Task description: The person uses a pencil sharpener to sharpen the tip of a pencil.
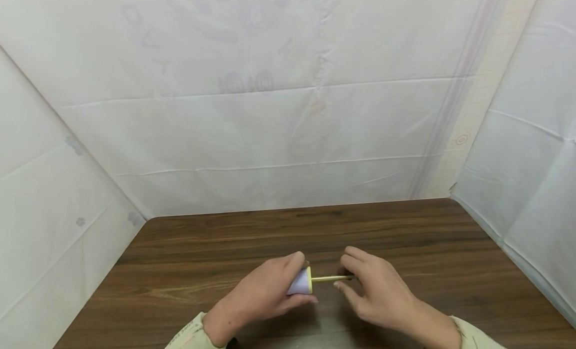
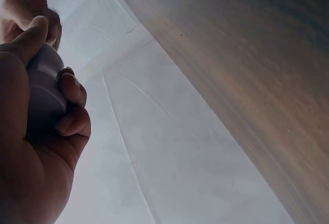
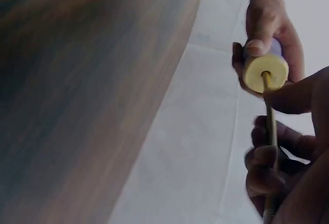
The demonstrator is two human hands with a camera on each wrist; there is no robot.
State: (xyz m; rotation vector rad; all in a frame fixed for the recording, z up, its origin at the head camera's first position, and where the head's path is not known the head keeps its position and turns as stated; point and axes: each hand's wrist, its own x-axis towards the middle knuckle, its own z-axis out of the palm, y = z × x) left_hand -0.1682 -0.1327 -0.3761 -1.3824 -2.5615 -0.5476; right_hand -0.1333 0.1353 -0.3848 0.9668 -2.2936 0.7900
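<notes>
My left hand grips a lavender pencil sharpener with a yellow end, fingers and thumb wrapped round its body. In the left wrist view the sharpener shows a curved, smooth side between thumb and fingers. A thin golden pencil sticks out of the yellow end toward the right. The right hand pinches this pencil near its far end. Seen from the right wrist, the pencil enters a round hole in the yellow face, and its rear part is partly hidden by the fingers.
Both hands are over the near part of a dark brown wooden table. White sheeting with faint prints hangs behind the table's far edge and along both sides.
</notes>
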